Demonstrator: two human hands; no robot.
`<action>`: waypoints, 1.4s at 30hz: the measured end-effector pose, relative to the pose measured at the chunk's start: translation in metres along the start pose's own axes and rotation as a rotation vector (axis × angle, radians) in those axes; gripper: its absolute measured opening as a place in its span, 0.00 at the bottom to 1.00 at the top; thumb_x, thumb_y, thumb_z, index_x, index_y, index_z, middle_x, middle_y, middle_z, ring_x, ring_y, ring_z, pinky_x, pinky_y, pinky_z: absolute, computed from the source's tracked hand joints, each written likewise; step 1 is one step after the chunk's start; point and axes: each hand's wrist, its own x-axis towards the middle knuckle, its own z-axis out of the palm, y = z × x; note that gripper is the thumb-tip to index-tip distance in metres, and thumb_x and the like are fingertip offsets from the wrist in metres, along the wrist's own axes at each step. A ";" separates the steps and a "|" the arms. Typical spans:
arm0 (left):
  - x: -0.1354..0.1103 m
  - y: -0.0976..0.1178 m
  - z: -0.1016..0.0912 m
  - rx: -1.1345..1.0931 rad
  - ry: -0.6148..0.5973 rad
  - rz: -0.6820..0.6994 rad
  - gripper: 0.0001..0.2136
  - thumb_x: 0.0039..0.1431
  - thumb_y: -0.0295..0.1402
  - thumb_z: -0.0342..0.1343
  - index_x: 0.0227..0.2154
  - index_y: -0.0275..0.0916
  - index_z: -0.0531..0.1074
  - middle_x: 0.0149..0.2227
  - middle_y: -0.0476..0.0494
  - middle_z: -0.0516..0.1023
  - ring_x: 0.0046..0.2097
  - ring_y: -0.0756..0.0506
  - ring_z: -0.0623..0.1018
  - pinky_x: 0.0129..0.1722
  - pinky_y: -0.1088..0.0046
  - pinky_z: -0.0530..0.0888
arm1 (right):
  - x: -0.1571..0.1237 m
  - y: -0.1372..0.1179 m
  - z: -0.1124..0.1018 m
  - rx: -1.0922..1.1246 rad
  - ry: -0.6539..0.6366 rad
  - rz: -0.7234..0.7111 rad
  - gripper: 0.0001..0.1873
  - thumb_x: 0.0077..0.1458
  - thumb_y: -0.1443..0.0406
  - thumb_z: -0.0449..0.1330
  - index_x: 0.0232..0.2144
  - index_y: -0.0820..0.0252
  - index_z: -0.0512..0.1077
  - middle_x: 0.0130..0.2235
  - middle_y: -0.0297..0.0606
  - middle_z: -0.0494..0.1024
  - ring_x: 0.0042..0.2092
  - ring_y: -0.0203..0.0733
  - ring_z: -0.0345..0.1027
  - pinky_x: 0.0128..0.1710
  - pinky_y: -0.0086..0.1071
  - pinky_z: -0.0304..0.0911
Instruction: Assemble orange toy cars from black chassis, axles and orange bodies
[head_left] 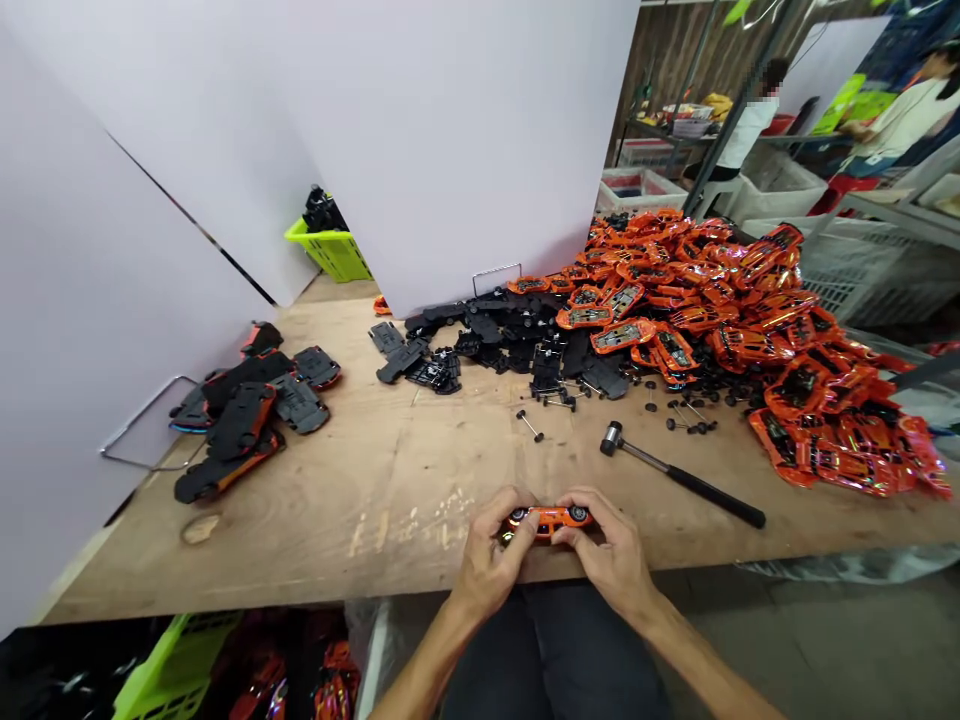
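The plywood worktop (247,540) is carrying a big heap of loose orange toy car bodies (735,300) and a spread of black chassis plates (495,335), while the left hand (491,550) and right hand (604,550) are gripping one wheeled orange toy car (547,518) near the worktop's front edge.

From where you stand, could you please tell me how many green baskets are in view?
2. One green basket stands beyond the table, in the gap between the white panels; another sits below the table's near edge. More may be hidden.
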 end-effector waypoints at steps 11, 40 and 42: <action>-0.003 0.043 0.001 0.206 -0.140 0.175 0.17 0.54 0.30 0.64 0.48 0.42 0.77 0.47 0.35 0.77 0.52 0.31 0.71 0.64 0.54 0.57 | 0.012 -0.039 -0.023 0.063 -0.165 0.154 0.07 0.63 0.62 0.62 0.43 0.55 0.74 0.41 0.36 0.81 0.42 0.43 0.75 0.43 0.33 0.70; -0.052 -0.015 0.038 -1.881 -0.359 -1.050 0.18 0.43 0.26 0.56 0.41 0.29 0.68 0.29 0.51 0.61 0.26 0.52 0.67 0.32 0.74 0.69 | -0.017 -0.010 -0.057 -0.403 -0.276 -0.298 0.30 0.62 0.76 0.50 0.58 0.48 0.76 0.37 0.37 0.81 0.37 0.41 0.76 0.41 0.33 0.74; -0.051 -0.015 0.038 -1.880 -0.354 -1.060 0.18 0.42 0.26 0.56 0.40 0.30 0.67 0.29 0.51 0.61 0.26 0.52 0.67 0.32 0.74 0.69 | -0.021 -0.010 -0.062 -0.377 -0.233 -0.287 0.29 0.63 0.75 0.50 0.59 0.49 0.76 0.38 0.38 0.82 0.38 0.41 0.77 0.41 0.32 0.74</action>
